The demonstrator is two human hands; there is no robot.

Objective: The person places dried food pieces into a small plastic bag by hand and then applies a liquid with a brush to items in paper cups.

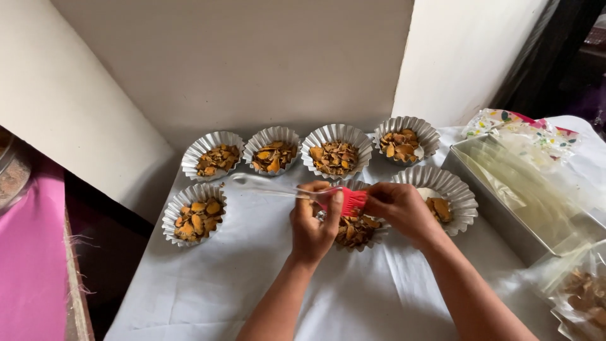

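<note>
Bristles of the red pastry brush (pixel 352 201), clear handle gripped in the left hand (pixel 314 222) above the middle foil cup (pixel 357 230) on the counter (pixel 252 278), want gentle pinching by the right hand's (pixel 399 209) fingers, keeping the cup's chips unspilled.

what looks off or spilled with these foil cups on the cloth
Nothing is spilled. The odd one out is the rightmost front foil cup: it holds only a few orange pieces, while the back cups look filled. Both hands meet at a red-bristled brush over the middle cup.
</note>
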